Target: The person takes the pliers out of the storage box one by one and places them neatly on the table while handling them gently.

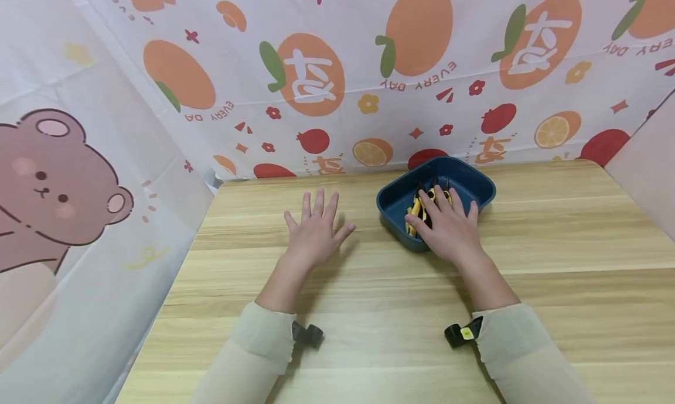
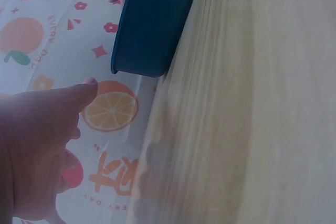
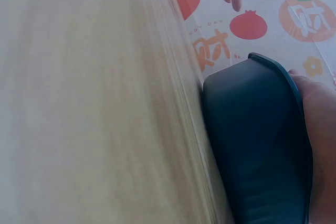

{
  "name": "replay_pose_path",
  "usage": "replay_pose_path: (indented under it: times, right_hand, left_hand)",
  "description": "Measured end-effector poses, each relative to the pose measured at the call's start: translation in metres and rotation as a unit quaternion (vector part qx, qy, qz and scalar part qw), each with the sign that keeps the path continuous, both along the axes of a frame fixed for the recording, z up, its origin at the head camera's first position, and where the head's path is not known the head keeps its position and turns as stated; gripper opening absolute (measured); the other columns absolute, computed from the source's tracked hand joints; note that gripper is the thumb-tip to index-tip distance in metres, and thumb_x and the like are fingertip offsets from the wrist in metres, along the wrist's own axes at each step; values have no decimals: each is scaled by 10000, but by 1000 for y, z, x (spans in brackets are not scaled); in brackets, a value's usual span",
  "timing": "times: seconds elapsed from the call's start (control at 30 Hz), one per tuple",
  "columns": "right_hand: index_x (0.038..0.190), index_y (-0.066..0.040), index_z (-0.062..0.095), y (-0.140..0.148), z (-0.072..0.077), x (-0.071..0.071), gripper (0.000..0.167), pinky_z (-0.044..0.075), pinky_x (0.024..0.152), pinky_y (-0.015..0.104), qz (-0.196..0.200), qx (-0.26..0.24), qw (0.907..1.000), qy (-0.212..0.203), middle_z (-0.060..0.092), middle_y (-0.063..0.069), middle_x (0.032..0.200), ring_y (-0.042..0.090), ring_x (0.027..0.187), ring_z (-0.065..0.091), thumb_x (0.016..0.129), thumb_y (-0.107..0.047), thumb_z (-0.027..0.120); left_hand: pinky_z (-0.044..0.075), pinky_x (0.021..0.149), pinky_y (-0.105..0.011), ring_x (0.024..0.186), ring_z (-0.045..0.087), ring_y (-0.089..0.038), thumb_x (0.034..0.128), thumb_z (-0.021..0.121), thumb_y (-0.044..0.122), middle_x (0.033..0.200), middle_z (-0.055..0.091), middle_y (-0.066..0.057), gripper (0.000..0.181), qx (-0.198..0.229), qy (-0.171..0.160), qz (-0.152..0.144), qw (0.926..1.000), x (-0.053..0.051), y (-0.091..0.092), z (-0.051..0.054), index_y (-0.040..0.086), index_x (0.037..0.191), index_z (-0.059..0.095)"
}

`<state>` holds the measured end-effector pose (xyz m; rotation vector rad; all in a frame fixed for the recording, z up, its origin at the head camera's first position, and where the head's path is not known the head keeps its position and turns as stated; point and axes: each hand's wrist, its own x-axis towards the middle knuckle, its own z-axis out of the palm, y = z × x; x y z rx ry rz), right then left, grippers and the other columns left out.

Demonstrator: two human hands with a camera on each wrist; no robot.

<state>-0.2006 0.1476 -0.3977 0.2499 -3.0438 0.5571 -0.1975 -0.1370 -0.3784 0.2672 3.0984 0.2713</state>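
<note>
Blue bin (image 1: 469, 181): as it stands toward the far right of the wooden table (image 1: 369, 322), just short of the printed cloth (image 1: 358, 52), it sits upright, one rounded corner turned to the near side.

Yellow-and-black items (image 1: 415, 209): several, bunched in the near left part of the bin; partly hidden beneath the right hand (image 1: 450, 231), so exact kind and count cannot be told; probably hand tools.

Tangle hazard: packed close together, the items could catch and drag one another if a single one were drawn out.

Tipping hazard: weight on the near rim might slide or tilt the bin, since nothing is seen bracing it.

Edge hazard: should the dark ends be blades, fingers could meet a sharp part unseen.

Right hand: back uppermost, crossing the near rim; fingers spread over the items, thumb to the left; no grip shows, and fingertip contact cannot be told. Forearm enters from the near right.

Left hand (image 1: 313, 234): left of the bin and well apart from it; fingers fanned toward the far side, holding nothing; by the left wrist view, raised off the table. Forearm enters from the near left.
</note>
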Motion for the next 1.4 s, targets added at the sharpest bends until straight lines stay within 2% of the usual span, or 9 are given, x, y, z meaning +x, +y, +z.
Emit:
replay_pose_path:
  times: [0.3, 0.57, 0.93, 1.4]
  right_hand:
    - [1570, -254, 224, 0, 1, 0, 865, -60, 1084, 732, 39, 27, 10000, -82, 127, 127, 1644, 418, 1501, 36, 899, -801, 218]
    - [1572, -259, 210, 1, 1, 1, 875, -58, 1080, 737, 55, 62, 9999, -104, 118, 125, 1645, 418, 1500, 32, 892, -809, 212]
    - [1570, -253, 224, 2, -1, 2, 851, -43, 1080, 738, 66, 61, 9999, -140, 136, 125, 1642, 414, 1499, 54, 908, -788, 237]
    - [1570, -247, 225, 1, 2, 3, 844, -47, 1081, 736, 110, 2, 9999, -116, 157, 139, 1636, 421, 1492, 77, 914, -779, 241]
  left_hand:
    - [26, 1071, -768, 1513, -99, -361, 957, 392, 666, 1657, 15, -95, 792, -36, -31, 21, 10000, 1, -1, -1, 259, 1585, 129]
    - [-19, 1071, -764, 1511, -117, -357, 956, 403, 661, 1658, 8, -90, 798, 58, -69, 36, 10000, 1, -2, 0, 270, 1586, 106]
    - [-20, 1068, -766, 1513, -99, -360, 954, 423, 653, 1657, 40, -98, 795, 157, -67, 69, 9998, 2, -4, -1, 266, 1584, 130]
    - [-17, 1074, -761, 1513, -112, -353, 953, 419, 655, 1658, 32, -97, 797, 196, -71, 49, 9998, 2, -4, 2, 267, 1585, 126]
